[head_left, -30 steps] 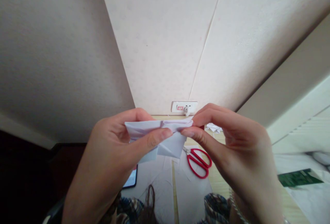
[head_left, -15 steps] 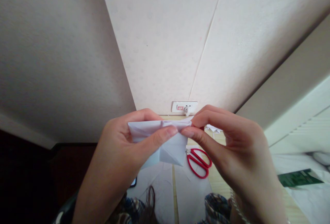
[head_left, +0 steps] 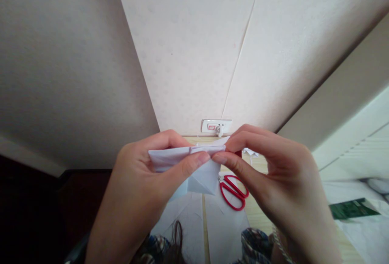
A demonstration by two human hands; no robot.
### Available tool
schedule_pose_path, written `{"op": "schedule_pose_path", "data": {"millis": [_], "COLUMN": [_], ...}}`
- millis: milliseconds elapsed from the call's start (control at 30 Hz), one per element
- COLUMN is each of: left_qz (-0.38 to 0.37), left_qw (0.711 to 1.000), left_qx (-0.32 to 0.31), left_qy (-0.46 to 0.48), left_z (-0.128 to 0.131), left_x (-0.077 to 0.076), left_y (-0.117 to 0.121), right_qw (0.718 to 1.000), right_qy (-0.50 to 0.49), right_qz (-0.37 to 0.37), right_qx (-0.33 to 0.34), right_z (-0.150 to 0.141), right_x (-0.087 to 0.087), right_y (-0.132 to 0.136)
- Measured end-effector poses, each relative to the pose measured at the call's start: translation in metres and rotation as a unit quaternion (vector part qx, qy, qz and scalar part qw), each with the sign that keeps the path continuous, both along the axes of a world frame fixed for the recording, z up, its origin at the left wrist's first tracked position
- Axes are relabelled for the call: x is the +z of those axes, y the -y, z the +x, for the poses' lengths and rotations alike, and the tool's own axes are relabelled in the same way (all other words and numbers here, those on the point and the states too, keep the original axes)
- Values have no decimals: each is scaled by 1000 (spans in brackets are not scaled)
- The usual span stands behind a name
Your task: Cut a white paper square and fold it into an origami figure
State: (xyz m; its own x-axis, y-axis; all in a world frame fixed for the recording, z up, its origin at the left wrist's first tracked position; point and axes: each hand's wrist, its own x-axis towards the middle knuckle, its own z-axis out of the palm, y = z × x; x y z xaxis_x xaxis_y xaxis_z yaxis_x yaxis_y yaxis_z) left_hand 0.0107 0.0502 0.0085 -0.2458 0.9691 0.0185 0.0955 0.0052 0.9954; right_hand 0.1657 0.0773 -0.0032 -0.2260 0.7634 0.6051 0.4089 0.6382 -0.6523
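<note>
A folded white piece of paper [head_left: 202, 177] is held up between both hands, above the table. My left hand [head_left: 152, 175] is closed on its left part, thumb pressed along the near face and fingers behind. My right hand [head_left: 264, 167] pinches the upper right corner between thumb and forefinger. The two thumb tips almost meet at the top fold. Below and right of the paper lie scissors with red handles [head_left: 234, 191]; their blades are mostly out of sight.
White paper sheets [head_left: 223, 231] lie on the light wooden table [head_left: 258, 209]. A small crumpled white paper piece [head_left: 251, 152] rests beyond the right hand. Against the wall is a socket [head_left: 216, 126] with a plug in it. A green packet [head_left: 354, 209] lies at the right.
The top edge of the paper's left part has dipped slightly, and its layers show a bit more apart at the upper right. Both hands keep their hold.
</note>
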Motion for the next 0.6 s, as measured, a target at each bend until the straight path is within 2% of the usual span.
{"op": "schedule_pose_path", "data": {"millis": [300,600], "left_qz": [-12,42], "left_qw": [1000,998], "left_qx": [-12,-56], "left_qy": [-16,-3], "left_z": [0,-6], "left_x": [1,-3], "left_y": [0,-7], "right_qw": [998,997], "right_qy": [-50,-60], "right_qz": [-13,-21], "right_qx": [26,44], "right_z": [-2,0], "right_x": [-5,-3], "right_y": [1,2]}}
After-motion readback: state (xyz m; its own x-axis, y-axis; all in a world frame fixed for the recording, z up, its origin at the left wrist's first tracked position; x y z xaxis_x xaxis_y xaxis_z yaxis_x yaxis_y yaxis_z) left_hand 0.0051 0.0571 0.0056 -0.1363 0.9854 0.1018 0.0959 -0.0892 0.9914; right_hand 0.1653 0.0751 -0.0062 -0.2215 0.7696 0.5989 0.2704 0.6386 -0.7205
